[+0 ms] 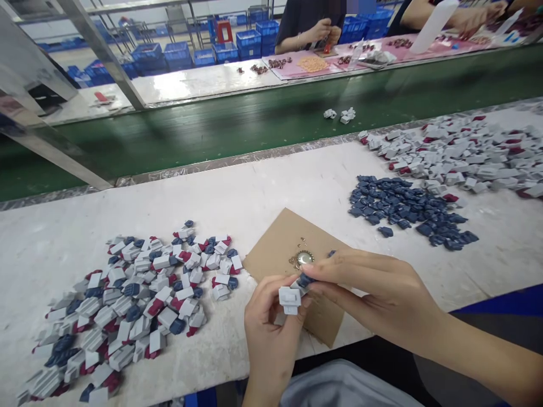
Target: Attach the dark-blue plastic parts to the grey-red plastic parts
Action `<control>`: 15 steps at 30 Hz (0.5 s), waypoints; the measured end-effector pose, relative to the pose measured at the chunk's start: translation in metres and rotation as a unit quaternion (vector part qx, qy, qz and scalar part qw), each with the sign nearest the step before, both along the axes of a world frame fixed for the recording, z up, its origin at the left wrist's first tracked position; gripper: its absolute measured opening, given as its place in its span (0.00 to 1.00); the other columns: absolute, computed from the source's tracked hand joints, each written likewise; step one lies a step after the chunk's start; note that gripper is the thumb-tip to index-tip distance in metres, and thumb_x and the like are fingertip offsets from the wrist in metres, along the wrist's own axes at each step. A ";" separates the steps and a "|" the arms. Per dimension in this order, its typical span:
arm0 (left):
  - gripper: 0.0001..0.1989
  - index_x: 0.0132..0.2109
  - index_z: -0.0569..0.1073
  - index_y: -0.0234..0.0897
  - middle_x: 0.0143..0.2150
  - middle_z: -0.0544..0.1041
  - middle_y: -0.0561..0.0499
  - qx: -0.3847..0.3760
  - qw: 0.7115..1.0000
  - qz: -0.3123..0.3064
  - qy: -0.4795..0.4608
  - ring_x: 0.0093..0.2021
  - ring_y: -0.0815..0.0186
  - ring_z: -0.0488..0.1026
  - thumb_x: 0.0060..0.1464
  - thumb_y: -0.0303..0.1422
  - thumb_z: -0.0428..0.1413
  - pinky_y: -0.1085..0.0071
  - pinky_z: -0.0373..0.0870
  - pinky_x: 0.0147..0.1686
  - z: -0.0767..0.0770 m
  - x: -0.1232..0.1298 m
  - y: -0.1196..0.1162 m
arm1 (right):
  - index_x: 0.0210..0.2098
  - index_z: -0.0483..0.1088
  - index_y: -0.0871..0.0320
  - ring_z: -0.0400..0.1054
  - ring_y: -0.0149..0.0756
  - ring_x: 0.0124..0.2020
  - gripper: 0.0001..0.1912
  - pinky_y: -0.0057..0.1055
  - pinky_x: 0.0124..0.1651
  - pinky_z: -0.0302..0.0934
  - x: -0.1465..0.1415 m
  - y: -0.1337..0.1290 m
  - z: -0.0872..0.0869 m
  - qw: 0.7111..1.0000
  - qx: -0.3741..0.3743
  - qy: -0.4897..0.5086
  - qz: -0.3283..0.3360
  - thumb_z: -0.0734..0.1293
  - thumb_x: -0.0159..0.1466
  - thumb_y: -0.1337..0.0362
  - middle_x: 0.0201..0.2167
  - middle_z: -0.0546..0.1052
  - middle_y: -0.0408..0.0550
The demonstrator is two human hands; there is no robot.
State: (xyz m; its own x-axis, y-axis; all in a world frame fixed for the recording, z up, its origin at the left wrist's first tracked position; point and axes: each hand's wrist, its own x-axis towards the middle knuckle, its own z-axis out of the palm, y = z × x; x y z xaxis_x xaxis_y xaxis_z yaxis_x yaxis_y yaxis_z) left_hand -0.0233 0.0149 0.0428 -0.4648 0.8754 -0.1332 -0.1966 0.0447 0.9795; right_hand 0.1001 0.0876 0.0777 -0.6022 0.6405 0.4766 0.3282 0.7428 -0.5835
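My left hand (271, 328) is closed around a light grey blocky plastic part (290, 298), just in front of me. Between the thumb and fingers of my right hand (373, 282) is a small dark blue plastic piece (305, 280), pressed against the grey part; its exact fit is hidden by my fingers. Beneath both hands lies a brown cardboard sheet (282, 237). On it sit a bottle cap (305, 258) and several tiny metal bits (302, 243). Another dark blue piece peeks out behind my right fingers.
Grey parts with blue and maroon pieces (139, 299) are heaped on the left. To the right lie a pile of blue pieces (403, 206) and a larger grey-and-maroon pile (475, 152). A green conveyor belt (237, 130) crosses behind, and two people work beyond it.
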 end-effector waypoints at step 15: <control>0.09 0.43 0.70 0.42 0.37 0.74 0.52 0.028 0.968 -0.094 0.231 0.27 0.72 0.69 0.55 0.27 0.50 0.76 0.65 0.26 -0.020 -0.011 -0.007 | 0.37 0.69 0.57 0.73 0.31 0.34 0.11 0.24 0.36 0.68 -0.003 -0.010 -0.013 0.999 0.006 0.041 -0.014 0.61 0.61 0.76 0.32 0.78 0.47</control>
State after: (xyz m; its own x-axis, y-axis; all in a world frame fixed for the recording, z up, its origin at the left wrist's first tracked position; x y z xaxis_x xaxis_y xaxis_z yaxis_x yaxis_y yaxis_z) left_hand -0.0345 0.0075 0.0231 -0.2956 0.9500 0.1004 0.2701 -0.0177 0.9627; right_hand 0.0967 0.0781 0.0643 -0.5424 0.6505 0.5317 0.2996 0.7410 -0.6010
